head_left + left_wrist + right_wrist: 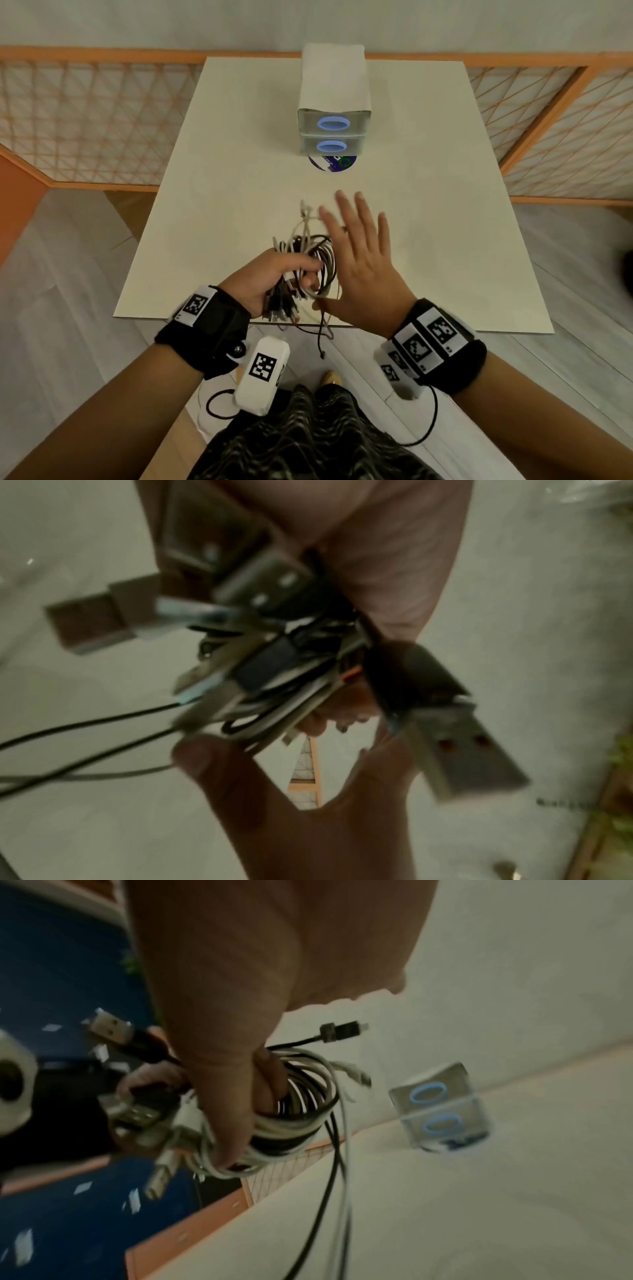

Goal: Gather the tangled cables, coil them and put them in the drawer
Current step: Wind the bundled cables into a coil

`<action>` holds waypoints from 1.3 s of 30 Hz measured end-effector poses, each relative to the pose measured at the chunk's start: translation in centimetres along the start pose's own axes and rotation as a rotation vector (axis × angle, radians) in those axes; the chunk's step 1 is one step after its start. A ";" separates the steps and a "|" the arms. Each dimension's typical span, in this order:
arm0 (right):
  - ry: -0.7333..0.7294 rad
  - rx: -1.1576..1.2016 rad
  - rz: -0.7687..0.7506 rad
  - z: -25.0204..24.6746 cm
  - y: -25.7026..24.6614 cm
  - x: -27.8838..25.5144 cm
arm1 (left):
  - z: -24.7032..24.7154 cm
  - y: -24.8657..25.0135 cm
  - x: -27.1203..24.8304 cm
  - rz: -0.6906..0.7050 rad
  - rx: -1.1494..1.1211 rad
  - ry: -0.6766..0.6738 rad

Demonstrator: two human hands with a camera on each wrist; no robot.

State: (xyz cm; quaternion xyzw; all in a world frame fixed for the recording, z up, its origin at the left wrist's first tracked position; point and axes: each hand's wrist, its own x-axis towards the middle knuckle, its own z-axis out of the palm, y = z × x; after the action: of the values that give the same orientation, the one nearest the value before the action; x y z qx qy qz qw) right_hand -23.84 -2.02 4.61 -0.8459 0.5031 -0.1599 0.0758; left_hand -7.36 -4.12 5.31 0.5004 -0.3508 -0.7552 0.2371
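My left hand [274, 279] grips a loose coil of black and white cables [308, 263] just above the near edge of the white table [445, 212]. Seen from the left wrist, the coil [274, 674] is a blurred bunch of USB plugs against my palm. My right hand [359, 253] is beside the coil on its right, fingers straight and spread. Its thumb [229, 1110] lies across the coil [301, 1123]. A few white ends [305, 214] trail on the table and dark ends [322, 339] hang over its edge. The two-drawer unit [334, 132] [441, 1107] stands at the far middle, both drawers closed.
A round blue and white disc [332, 163] pokes out from under the drawer unit's front. Orange-framed lattice panels [85, 120] stand around the table's far and side edges. My patterned clothing [308, 438] is below the table's near edge.
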 end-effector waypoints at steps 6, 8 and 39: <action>-0.190 -0.109 -0.305 1.3 2.0 1.9 | -1.0 0.8 -0.5 -0.046 0.261 -0.178; -0.269 0.252 -0.149 1.5 3.3 2.1 | -1.3 0.5 -0.8 -0.044 0.217 -0.202; -0.171 0.680 0.012 0.7 1.3 1.2 | -2.2 -2.3 1.0 -0.021 0.116 -0.064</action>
State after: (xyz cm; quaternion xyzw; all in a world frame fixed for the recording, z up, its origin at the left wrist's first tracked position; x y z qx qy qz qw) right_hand -24.17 -3.76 3.83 -0.7797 0.4177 -0.2462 0.3961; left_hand -5.72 -3.95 2.38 0.4926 -0.3961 -0.7516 0.1885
